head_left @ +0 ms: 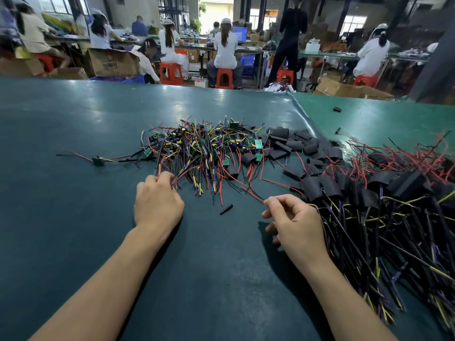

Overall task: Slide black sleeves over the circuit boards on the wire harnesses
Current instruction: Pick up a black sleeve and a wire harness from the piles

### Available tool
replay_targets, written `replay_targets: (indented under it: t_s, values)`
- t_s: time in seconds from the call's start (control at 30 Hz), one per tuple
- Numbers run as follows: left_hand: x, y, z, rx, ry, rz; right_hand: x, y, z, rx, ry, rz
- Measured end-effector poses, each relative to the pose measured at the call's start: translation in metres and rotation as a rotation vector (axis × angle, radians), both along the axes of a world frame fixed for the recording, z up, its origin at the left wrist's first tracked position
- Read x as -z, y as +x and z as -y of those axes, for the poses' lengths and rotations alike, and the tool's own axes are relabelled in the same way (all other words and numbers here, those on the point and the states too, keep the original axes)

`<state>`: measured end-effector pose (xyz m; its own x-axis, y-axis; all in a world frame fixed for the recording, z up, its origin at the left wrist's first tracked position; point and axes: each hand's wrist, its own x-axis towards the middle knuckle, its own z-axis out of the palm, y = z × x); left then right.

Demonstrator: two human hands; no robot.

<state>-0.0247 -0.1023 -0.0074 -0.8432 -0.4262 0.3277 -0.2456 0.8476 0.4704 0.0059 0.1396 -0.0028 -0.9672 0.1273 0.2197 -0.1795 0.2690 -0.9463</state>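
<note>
Head view: on the green surface [73, 134], a tangle of bare harnesses [197, 151] with green boards lies at 12 o'clock, loose black sleeves [293, 143] at 1 o'clock, and sleeved harnesses [384, 212] at 3 o'clock. The left hand [157, 200] has its grip curled round wire ends at the tangle's near edge. The right hand [295, 225] pinches a red wire [251, 194] between thumb and forefinger, its other fingers loosely curled.
</note>
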Motion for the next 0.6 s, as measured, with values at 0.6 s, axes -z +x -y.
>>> replay_targets:
  t_s: [0.6]
  values:
    - [-0.005, -0.002, 0.021, 0.002, 0.348, -0.253, 0.002, -0.002, -0.002, -0.007, -0.009, -0.010]
